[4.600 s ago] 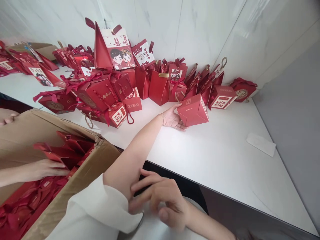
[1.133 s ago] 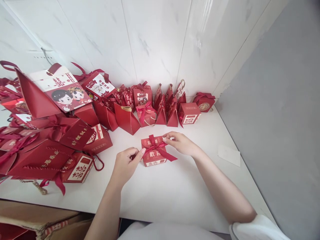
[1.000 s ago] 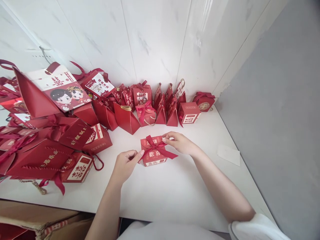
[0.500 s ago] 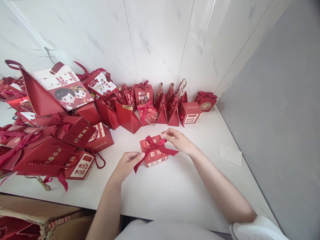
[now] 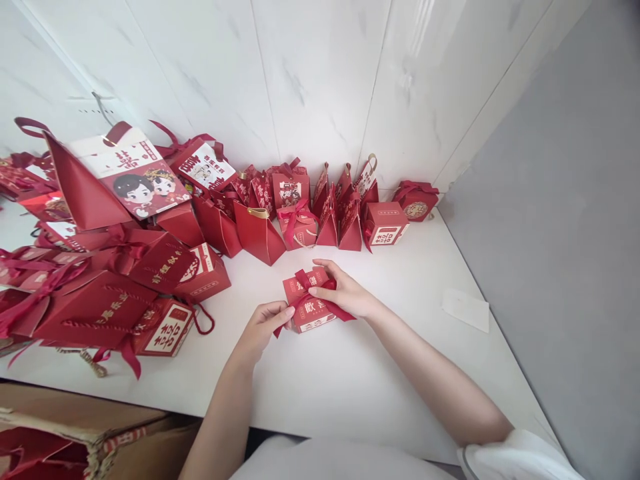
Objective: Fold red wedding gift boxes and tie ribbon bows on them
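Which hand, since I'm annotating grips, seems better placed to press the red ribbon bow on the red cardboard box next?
Right hand, probably: its thumb lies over the middle of the bow; the left hand pinches one tail.

Both your arms reach forward, and your hands come close together without touching. Your left forearm (image 5: 225, 400) rises from the lower edge of the view, bare, leaning inward to the wrist. Your left hand (image 5: 263, 327) is turned inward, its fingers curled and its left thumb (image 5: 287, 314) pressed in a pinch, tip pointing toward your other hand. Your right forearm (image 5: 425, 360) slants in from the lower right, bare to the elbow. Your right hand (image 5: 345, 293) arches slightly farther forward, thumb and index finger parted; its remaining fingers are largely hidden.
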Action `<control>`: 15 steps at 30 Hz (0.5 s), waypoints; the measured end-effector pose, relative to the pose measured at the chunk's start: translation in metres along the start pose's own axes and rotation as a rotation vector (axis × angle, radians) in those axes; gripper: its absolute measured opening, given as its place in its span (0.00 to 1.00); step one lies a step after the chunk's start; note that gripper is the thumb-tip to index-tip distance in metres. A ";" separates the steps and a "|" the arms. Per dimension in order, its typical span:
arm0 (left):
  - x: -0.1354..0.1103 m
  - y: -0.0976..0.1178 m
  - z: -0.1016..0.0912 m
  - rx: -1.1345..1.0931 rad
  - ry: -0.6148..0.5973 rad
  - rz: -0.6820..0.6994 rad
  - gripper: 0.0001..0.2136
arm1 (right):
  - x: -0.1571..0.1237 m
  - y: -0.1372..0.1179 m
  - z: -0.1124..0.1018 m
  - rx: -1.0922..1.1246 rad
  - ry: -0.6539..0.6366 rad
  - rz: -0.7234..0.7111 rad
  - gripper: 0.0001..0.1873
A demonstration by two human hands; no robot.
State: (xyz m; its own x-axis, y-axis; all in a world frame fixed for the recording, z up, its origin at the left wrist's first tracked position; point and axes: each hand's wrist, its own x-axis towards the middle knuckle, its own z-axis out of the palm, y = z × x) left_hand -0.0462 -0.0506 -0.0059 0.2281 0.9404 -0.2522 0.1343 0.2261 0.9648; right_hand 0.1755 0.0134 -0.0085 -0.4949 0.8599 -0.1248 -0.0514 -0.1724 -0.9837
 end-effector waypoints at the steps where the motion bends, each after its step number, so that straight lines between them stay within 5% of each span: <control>1: 0.001 -0.003 0.000 -0.031 -0.007 -0.001 0.20 | 0.001 0.002 0.001 0.057 -0.019 0.016 0.40; 5: 0.004 -0.011 -0.002 -0.126 -0.041 -0.020 0.20 | 0.003 0.008 0.002 0.186 -0.040 0.056 0.40; 15: 0.005 -0.010 -0.002 -0.084 -0.036 -0.016 0.20 | 0.004 0.008 0.003 0.096 -0.001 0.039 0.36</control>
State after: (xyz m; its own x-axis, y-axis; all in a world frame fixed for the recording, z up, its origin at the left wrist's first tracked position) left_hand -0.0484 -0.0473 -0.0163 0.2615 0.9271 -0.2685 0.0577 0.2627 0.9632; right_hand 0.1707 0.0139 -0.0165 -0.4986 0.8515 -0.1622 -0.1149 -0.2504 -0.9613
